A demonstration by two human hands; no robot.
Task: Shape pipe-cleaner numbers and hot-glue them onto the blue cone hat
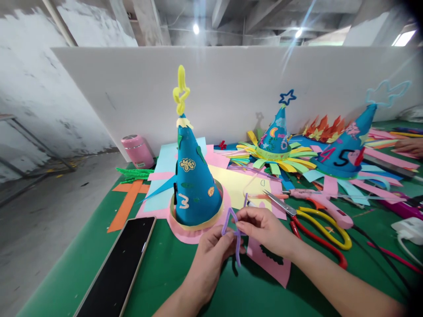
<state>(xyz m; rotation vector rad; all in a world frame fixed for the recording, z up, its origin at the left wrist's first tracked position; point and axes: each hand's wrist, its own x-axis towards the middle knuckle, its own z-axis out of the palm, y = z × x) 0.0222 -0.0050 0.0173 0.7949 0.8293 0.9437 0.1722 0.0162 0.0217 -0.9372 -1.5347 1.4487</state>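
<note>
A purple pipe cleaner [238, 251], bent to a point at its top, is pinched between my two hands above the green table. My left hand [214, 248] grips its lower left part with closed fingers. From the other side, my right hand [262, 226] pinches it near the bend. Just beyond stands a blue paper cone hat [196, 185] with a "3", small decorations and a yellow pipe-cleaner topper [181, 90]. A pink paper piece [272, 270] with a dark green shape lies under my right wrist.
A phone [119, 264] lies at left, near a pink flask [137, 151]. Scissors [310, 224] and a pink glue gun [325, 204] are at right. Farther back stand two more cone hats [276, 132], [348, 147]. Another person's hand [410, 146] shows at the right edge.
</note>
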